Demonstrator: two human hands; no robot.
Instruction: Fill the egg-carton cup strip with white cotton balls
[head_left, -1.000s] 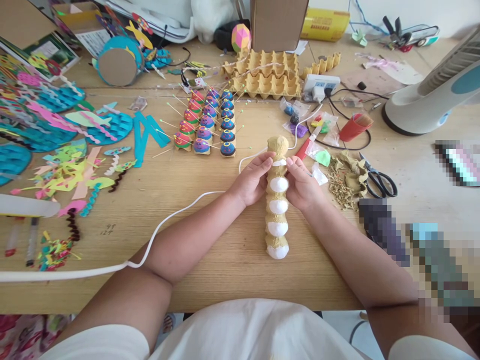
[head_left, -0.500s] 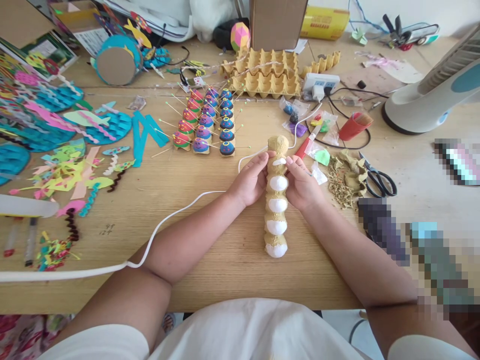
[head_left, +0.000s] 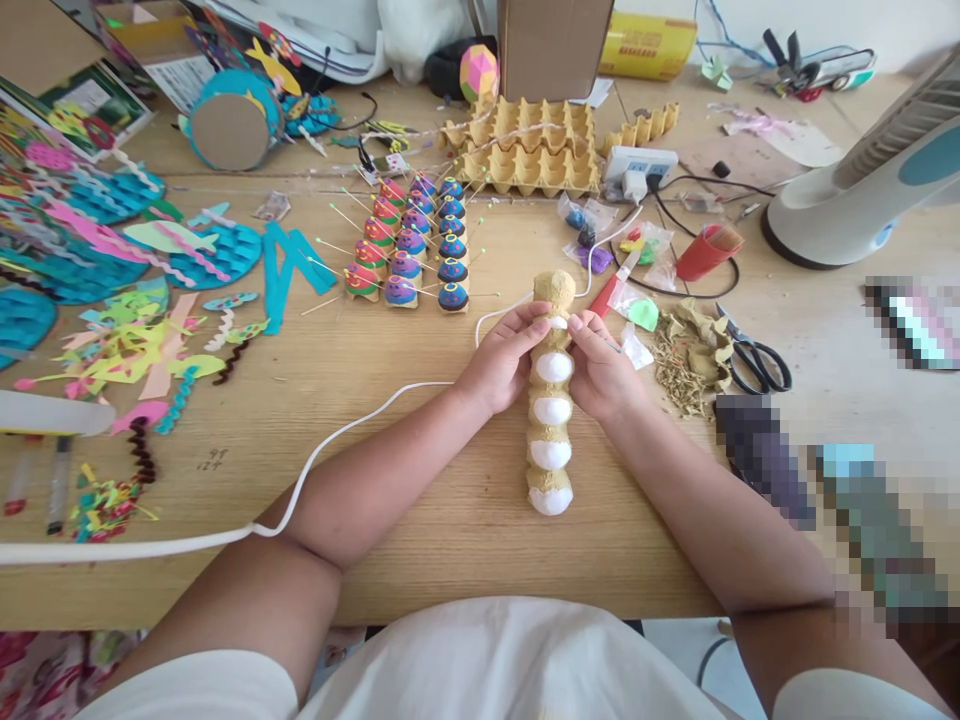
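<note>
Between my hands is an egg-carton strip, tan, running lengthwise toward me with a row of bumps. Most bumps carry a smooth white patch that looks like soft clay; the farthest bump is bare tan. My left hand grips the strip's left side near its far end, with the thumb lying on the small white patch below the bare bump. On the right side, my right hand is closed on the same part, thumb touching that patch's edge. Fingers beneath the strip are hidden.
Painted carton strips with pins sticking out stand beyond my left hand. Scissors, carton scraps and a red-handled knife lie to the right. A white cable crosses my left arm. Paper cutouts cover the left.
My left thumb has moved right, from the strip's edge onto the small white patch. My right hand stays in nearly the same place on the strip.
</note>
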